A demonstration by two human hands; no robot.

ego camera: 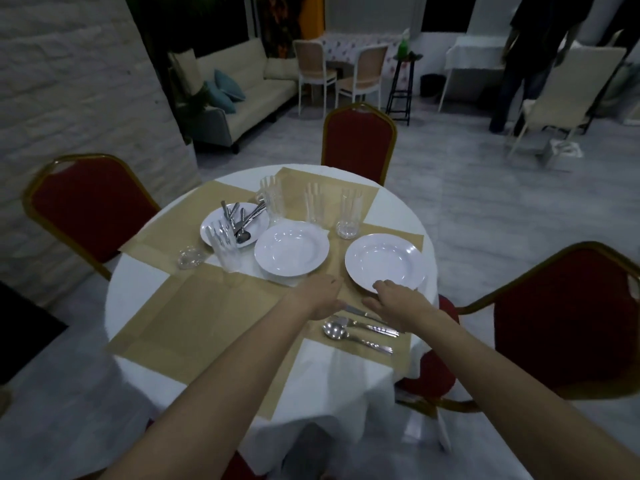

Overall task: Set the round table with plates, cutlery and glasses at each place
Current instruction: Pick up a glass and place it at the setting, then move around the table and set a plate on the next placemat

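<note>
- Round table [145, 282], white cloth, tan placemats [194, 317] at the places.
- Right hand [394, 296]: palm down, fingers loosely extended, tips resting on the near rim of the right plate [386, 261]; nothing clasped.
- Left hand [320, 294]: flat and relaxed on the placemat, holding nothing, just before the centre plate [292, 251].
- Knife [360, 311], fork [367, 326] and spoon [334, 330] lie side by side on the mat below the right hand.
- Far-left plate [216, 225] carries loose cutlery [242, 220].
- Upright glasses: one [349, 213] beyond the right plate, two [313, 202] [272, 199] behind the centre plate, one [227, 249] at its left.
</note>
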